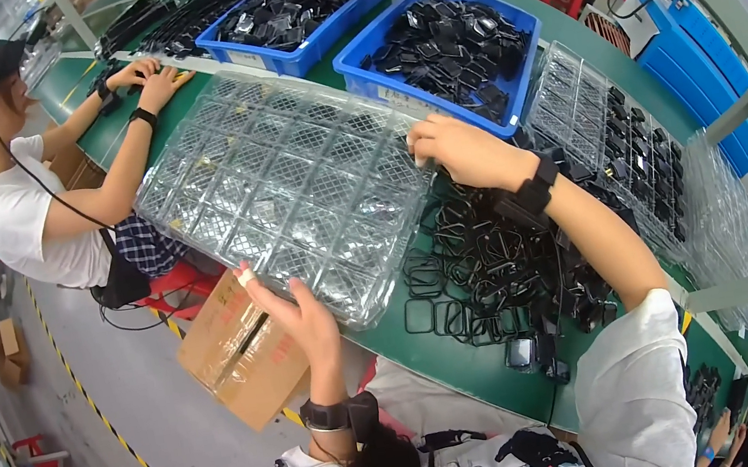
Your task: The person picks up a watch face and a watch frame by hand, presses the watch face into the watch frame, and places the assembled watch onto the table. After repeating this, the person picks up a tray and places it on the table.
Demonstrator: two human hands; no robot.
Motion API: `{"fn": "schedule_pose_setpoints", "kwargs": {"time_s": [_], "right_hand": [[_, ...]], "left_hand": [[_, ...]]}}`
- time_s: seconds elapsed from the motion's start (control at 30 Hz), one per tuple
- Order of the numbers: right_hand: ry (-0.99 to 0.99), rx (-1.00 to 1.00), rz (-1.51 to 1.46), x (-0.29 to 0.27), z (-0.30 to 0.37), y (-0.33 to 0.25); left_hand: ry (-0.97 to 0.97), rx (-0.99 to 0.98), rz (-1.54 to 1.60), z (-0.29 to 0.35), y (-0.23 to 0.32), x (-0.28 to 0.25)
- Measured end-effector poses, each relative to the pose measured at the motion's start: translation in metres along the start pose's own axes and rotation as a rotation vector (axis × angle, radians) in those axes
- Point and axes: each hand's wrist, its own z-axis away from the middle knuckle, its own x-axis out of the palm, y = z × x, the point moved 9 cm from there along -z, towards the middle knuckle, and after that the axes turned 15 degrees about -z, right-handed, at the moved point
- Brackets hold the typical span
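A stack of clear plastic blister trays (287, 179) with a grid of pockets lies across the green workbench (474, 369). My left hand (293, 310) grips the stack's near edge, a bandage on one finger. My right hand (453, 147) holds its far right corner. A black band sits on each of my wrists. Right of the trays lies a heap of black cables and small black parts (487, 264), under my right forearm.
Two blue bins (347, 62) of black parts stand at the back. More clear trays with black parts (635, 153) lie at the right. A co-worker (26, 200) sits at the left, hands on the bench. A cardboard box (241, 352) stands on the floor.
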Motion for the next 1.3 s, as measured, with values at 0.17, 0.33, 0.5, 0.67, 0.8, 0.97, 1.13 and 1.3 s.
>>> {"fn": "schedule_pose_setpoints", "kwargs": {"time_s": [0.17,0.33,0.5,0.67,0.8,0.97,1.13,1.3], "right_hand": [[0.171,0.076,-0.403,-0.01,0.01,0.021],[0.378,0.254,-0.447,-0.035,0.028,0.057],[0.08,0.258,-0.268,0.0,0.035,0.041],[-0.081,0.426,-0.222,0.007,0.054,0.045],[-0.112,0.458,-0.143,0.005,0.064,0.043],[0.055,0.374,-0.165,-0.026,0.078,0.027],[0.257,0.257,-0.026,-0.099,0.131,-0.043],[0.146,0.395,-0.078,-0.096,0.199,-0.106]], "left_hand": [[-0.032,-0.015,-0.031,-0.006,-0.005,0.001],[-0.008,-0.056,0.048,-0.02,-0.019,0.001],[-0.02,-0.043,-0.002,-0.021,-0.006,0.001],[-0.011,-0.065,-0.076,-0.021,-0.013,-0.004],[0.002,-0.003,-0.204,-0.022,-0.003,-0.01],[-0.02,0.211,-0.372,-0.035,-0.027,0.001],[-0.164,0.268,-0.317,-0.053,-0.023,-0.004],[0.103,0.302,-0.76,-0.052,-0.015,-0.029]]}}
